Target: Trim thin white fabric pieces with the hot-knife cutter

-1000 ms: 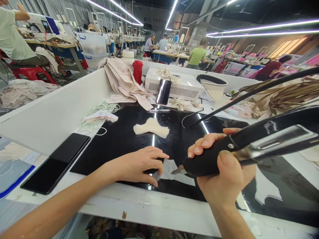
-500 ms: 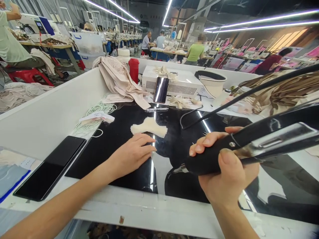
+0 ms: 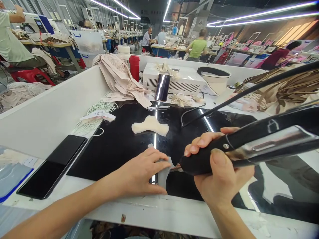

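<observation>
My right hand [image 3: 221, 169] is wrapped round a thick black handheld tool [image 3: 249, 139] with a metal lever, its narrow metal tip pointing left. Close to that tip, my left hand [image 3: 142, 171] lies low over the glossy black surface [image 3: 112, 146], fingers apart, beside a small greyish-white piece [image 3: 163, 174]. Part of this piece is hidden under the fingers; whether they touch it is unclear. Beyond my left hand lies a cream fabric piece [image 3: 151, 126] with spread ends.
A large phone [image 3: 53, 166] lies at the left, near pale green cord [image 3: 102, 107]. Behind are beige fabric [image 3: 119, 79], a red bottle [image 3: 134, 68], a white machine box [image 3: 174, 81] and an upright phone [image 3: 162, 87]. A black cable [image 3: 239, 94] crosses the right side.
My left hand has moved right and nearer the table's front edge, to the greyish-white piece now showing by its fingers. My right hand and the tool have shifted slightly left.
</observation>
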`<state>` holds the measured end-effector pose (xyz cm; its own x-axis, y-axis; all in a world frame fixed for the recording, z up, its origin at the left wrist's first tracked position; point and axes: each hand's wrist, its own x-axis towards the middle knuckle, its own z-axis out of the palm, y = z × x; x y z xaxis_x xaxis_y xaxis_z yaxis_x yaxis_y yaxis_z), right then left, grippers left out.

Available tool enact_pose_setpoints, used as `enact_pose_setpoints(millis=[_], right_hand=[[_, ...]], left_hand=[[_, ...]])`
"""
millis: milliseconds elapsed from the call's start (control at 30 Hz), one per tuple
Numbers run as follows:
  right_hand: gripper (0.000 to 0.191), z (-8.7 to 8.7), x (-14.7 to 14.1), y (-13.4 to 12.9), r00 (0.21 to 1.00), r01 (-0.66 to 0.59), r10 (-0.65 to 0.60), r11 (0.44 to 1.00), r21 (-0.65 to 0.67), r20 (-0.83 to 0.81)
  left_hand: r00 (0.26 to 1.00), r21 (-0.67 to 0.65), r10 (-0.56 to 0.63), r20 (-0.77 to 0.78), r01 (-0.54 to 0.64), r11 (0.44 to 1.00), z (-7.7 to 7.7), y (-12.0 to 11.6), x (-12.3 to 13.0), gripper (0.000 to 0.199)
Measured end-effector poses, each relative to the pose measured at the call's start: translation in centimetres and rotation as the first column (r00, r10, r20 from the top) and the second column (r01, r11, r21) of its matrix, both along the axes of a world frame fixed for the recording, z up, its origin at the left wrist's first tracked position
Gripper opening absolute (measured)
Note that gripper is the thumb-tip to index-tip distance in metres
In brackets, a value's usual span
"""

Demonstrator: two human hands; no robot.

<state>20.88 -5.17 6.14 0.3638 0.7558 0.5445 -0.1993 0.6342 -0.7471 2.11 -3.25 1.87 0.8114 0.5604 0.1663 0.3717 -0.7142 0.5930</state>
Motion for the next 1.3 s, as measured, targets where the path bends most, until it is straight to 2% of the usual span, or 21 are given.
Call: enact_pose_setpoints(millis=[333, 667, 800, 1067, 1167, 1300], right_hand=[[0.039, 0.3, -0.6, -1.3, 0.997, -0.067, 0.065, 0.997, -0.035, -0.038], [0.039, 0.8, -0.9, -2.2, 0.994, -0.081, 0.077, 0.995, -0.057, -0.076], [0.04, 0.9, -1.3, -3.1, 0.997, -0.054, 0.05, 0.996, -0.065, -0.065], [0.038, 0.6, -0.9, -3.5, 0.996, -0.091, 0.09, 0.993, -0.077, -0.024], [0.041, 0.7, -0.2, -3.2, 0.997, -0.073, 0.072, 0.994, -0.081, -0.012], [0.041, 0.9, 1.6, -2.1, 0.999, 0.044, -0.043, 0.996, -0.076, 0.017]], left_hand=[[0.999, 0.003, -0.004, 0.047, 0.004, 1.0, -0.2, 0.1, -0.1, 0.071], [0.999, 0.017, -0.023, 0.036, 0.023, 1.0, -0.4, 0.3, 0.0, 0.071], [0.998, 0.022, -0.02, 0.063, 0.019, 1.0, -0.7, 0.4, 0.0, 0.071], [0.997, 0.034, -0.03, 0.076, 0.028, 0.999, -0.5, 0.4, 0.0, 0.069], [0.997, 0.039, -0.025, 0.069, 0.023, 0.999, -0.5, 0.4, -0.2, 0.061], [0.999, 0.072, -0.002, 0.039, -0.001, 0.997, -0.6, 0.6, -0.6, 0.035]])
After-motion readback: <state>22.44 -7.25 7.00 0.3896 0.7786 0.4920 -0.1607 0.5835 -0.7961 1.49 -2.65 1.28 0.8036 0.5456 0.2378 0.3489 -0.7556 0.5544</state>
